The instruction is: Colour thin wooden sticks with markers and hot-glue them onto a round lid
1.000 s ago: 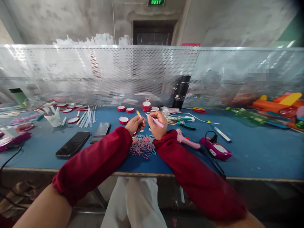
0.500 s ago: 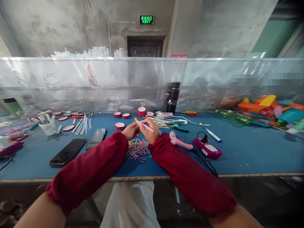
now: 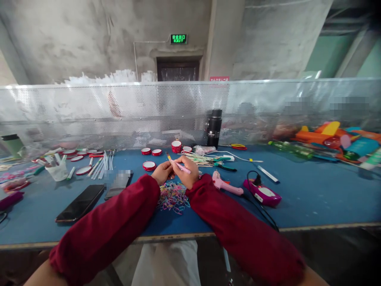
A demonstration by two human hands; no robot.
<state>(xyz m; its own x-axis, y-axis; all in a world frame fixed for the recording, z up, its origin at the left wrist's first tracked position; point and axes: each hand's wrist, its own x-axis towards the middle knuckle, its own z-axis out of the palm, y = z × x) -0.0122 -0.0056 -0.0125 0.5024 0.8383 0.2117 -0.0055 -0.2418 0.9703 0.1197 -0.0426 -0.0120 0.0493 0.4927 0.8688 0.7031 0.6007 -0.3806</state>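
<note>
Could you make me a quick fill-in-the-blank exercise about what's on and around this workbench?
1. The pen-like item in the right hand is coloured ____.
2. The table has a ____-coloured top.
3. The black phone lies to the ____ of the heap of colourful loops.
4. The lit sign shows the English word ____.

Missing words: pink; blue; left; EXIT.

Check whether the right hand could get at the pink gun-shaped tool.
Probably yes: the pink gun-shaped tool lies close beside the right sleeve, with nothing seen covering it. The right hand holds a pink pen-like stick, though, so it may need emptying first.
</note>
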